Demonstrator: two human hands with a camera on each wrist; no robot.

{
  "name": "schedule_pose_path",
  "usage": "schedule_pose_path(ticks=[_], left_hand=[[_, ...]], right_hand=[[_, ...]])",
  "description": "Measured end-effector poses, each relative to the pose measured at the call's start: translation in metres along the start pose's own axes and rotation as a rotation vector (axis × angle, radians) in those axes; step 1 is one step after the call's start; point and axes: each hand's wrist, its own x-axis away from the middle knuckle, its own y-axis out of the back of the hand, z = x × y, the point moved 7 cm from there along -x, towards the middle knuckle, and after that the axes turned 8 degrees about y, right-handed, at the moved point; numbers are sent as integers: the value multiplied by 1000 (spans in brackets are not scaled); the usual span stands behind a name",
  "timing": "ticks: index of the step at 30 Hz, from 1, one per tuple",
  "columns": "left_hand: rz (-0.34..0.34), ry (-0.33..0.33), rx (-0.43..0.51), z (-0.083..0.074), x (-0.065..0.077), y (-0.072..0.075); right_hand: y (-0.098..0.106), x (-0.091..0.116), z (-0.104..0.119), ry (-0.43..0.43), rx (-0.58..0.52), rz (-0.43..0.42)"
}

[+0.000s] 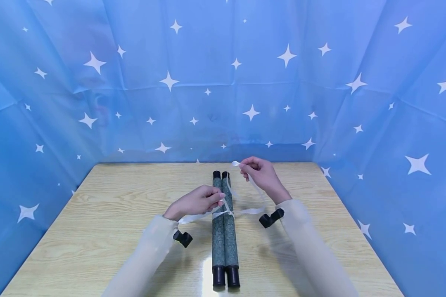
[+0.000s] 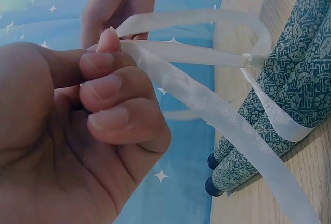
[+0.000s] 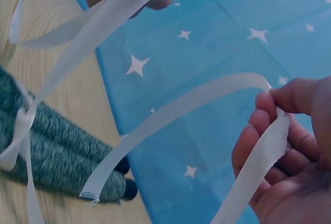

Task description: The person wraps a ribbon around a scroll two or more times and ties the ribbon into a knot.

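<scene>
Two rolls (image 1: pixel 218 239) in dark green patterned cloth, capped black at their ends, lie side by side lengthwise on the table. A white ribbon (image 1: pixel 253 210) wraps their middle, with a small knot (image 2: pixel 252 60) on top. Just above the rolls, my left hand (image 1: pixel 198 201) pinches one length of ribbon between thumb and forefinger. To the right and farther back, my right hand (image 1: pixel 261 173) pinches another length, raised over the table. The frayed ribbon end (image 3: pixel 91 195) dangles free from the right hand's fingers in the right wrist view.
The wood-grain table (image 1: pixel 115 231) carries the rolls near its middle. Blue cloth (image 1: pixel 208 107) with white stars hangs behind it and along both sides. A black wrist camera (image 1: pixel 183 238) sits at the left cuff, another black camera (image 1: pixel 271 218) at the right.
</scene>
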Motion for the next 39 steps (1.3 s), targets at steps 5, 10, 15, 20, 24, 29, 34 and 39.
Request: schedule_pose_path(ticks=[5, 10, 15, 20, 24, 29, 34, 39], left_hand=[[-2, 3, 6, 1, 0, 0], [5, -3, 23, 0, -1, -1], [1, -14, 22, 2, 0, 1], [2, -11, 28, 3, 1, 2], [2, 5, 39, 6, 3, 3], [10, 5, 43, 6, 2, 2], [1, -5, 29, 5, 0, 2], [-8, 20, 35, 6, -1, 4]], right_hand=[[-14, -13, 9, 38, -41, 13], [-29, -24, 15, 54, -120, 12], [-46, -29, 11, 58, -150, 46], [-61, -24, -7, 26, -51, 162], [-69, -18, -24, 21, 104, 257], [-68, -8, -36, 23, 278, 320], [-58, 2, -35, 43, 359, 305], [-44, 14, -29, 92, 395, 235]])
